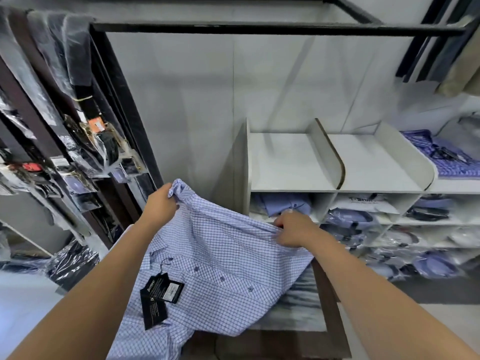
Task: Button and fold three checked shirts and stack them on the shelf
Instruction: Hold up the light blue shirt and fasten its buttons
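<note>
While your left hand (pixel 159 203) bunches the shirt (pixel 215 258) at eleven o'clock and your right hand (pixel 293 228) clamps its edge at two, pull it taut and lay it flat on the tabletop (pixel 330 302), placket up, tags (pixel 159 297) clear.

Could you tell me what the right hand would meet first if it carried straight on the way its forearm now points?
Probably the white shelf unit: the right hand, gripping the blue-and-white checked cotton shirt, points toward the cubby holding a folded plain blue shirt. Depth is unclear from this one view.
</note>
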